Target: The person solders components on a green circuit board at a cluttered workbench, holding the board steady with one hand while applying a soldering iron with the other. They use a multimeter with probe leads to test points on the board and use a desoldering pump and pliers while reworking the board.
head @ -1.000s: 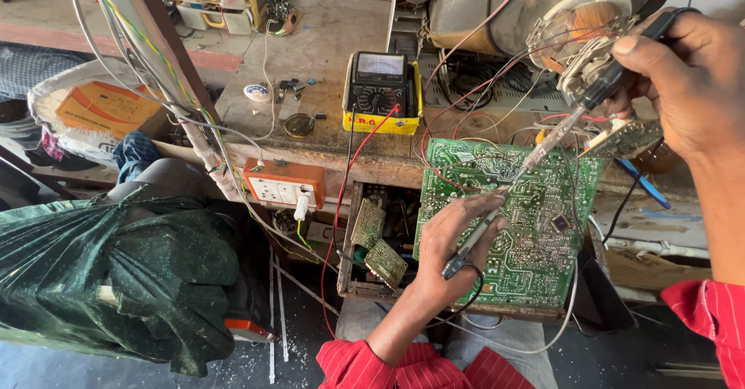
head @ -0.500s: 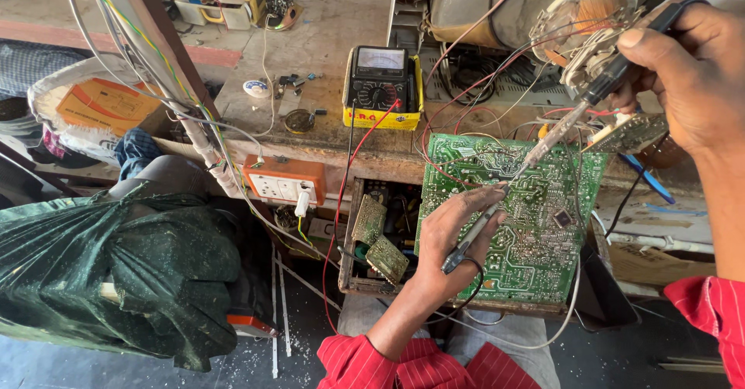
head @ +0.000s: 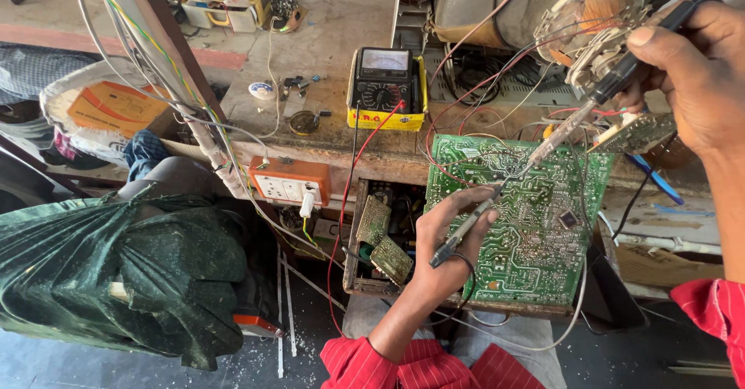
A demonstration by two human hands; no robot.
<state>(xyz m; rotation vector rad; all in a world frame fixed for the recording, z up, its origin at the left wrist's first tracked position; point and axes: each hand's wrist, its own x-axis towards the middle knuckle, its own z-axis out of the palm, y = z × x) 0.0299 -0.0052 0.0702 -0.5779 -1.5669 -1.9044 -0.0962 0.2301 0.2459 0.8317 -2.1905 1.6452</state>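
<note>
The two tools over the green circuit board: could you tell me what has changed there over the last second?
Very little. The right hand has lifted slightly with its soldering iron, tip still over the circuit board. The left hand keeps the probe in place. Multimeter unmoved.

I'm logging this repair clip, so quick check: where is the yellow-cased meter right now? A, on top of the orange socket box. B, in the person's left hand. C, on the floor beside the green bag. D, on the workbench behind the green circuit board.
D: the yellow-cased meter sits on the workbench behind the green circuit board, untouched by either hand.
</note>
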